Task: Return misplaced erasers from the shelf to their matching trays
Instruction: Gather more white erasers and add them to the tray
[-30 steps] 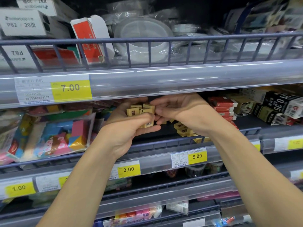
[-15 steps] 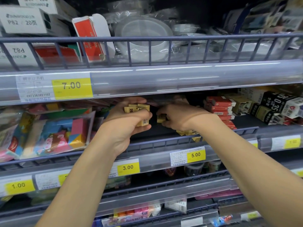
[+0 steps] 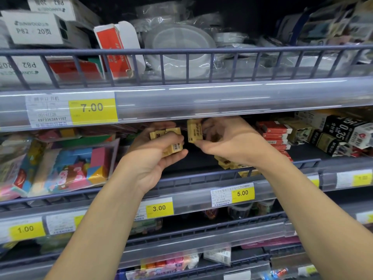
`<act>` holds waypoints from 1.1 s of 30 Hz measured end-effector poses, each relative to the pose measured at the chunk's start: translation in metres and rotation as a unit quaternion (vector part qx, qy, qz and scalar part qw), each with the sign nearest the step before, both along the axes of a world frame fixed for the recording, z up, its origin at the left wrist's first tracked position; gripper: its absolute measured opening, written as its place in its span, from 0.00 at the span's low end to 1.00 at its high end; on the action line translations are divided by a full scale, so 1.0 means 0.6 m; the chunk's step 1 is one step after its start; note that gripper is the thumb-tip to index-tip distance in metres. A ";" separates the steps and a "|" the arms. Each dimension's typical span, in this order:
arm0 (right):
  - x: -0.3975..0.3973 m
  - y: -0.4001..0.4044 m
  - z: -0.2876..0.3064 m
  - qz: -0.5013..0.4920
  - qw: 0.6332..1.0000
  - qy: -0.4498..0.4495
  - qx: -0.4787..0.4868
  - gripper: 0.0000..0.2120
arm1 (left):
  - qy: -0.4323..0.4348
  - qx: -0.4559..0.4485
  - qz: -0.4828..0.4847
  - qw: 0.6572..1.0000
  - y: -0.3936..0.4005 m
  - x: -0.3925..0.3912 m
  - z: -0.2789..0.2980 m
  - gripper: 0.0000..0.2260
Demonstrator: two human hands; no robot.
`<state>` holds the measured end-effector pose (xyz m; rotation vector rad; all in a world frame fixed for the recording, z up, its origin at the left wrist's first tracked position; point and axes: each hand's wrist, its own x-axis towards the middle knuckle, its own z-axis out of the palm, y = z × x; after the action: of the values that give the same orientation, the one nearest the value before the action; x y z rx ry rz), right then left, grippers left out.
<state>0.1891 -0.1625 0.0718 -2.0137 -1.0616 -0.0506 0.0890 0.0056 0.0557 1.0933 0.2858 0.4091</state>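
Several tiers of store shelving (image 3: 201, 93) were recorded, each fronted by a grey wire rail and a clear price strip. Yellow price tags were noted: 7.00 (image 3: 92, 107) on the upper strip, 3.00 (image 3: 159, 208) and 5.00 (image 3: 242, 193) on the middle strip, 1.00 (image 3: 25, 229) lower left.

A clear box of coloured blocks (image 3: 70, 166) was listed at the left of the middle tier. Red boxes (image 3: 275, 134) were stacked at the right, with black-and-white boxes (image 3: 343, 134) beyond them.

The left hand (image 3: 155, 154) was held under the upper strip, fingers curled and thumb pressed round a stack of tan erasers (image 3: 168, 140), a barcode showing on the lowest one. The right hand (image 3: 232, 142) was held just beside it, thumb and fingers closed in a pinch on a single tan eraser (image 3: 194, 131), kept upright between the two hands and clear of the stack.

Against half a second earlier, the right hand had been raised from the shelf floor, and its eraser was carried higher and nearer the left hand's stack. The left hand's grasp was unchanged.

A loose pile of tan erasers (image 3: 232, 163) was left on the shelf below the right wrist, behind the rail.
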 end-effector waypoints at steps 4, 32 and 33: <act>-0.025 0.000 -0.005 0.087 0.994 -0.014 0.058 0.22 | -0.024 -0.018 -0.032 0.999 -0.004 -0.005 0.004 0.19; 0.045 -0.077 0.006 -0.114 0.937 -0.095 -0.318 0.19 | -0.024 0.121 -0.021 0.992 -0.008 -0.005 -0.007 0.16; 0.044 -0.073 0.008 -0.116 0.934 -0.087 -0.327 0.19 | -0.023 0.123 -0.020 0.992 -0.007 -0.005 -0.007 0.16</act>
<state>0.2152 -0.2061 0.0763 -2.7800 -1.0259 0.0033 0.0860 0.0012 0.0513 1.3263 0.1747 0.4403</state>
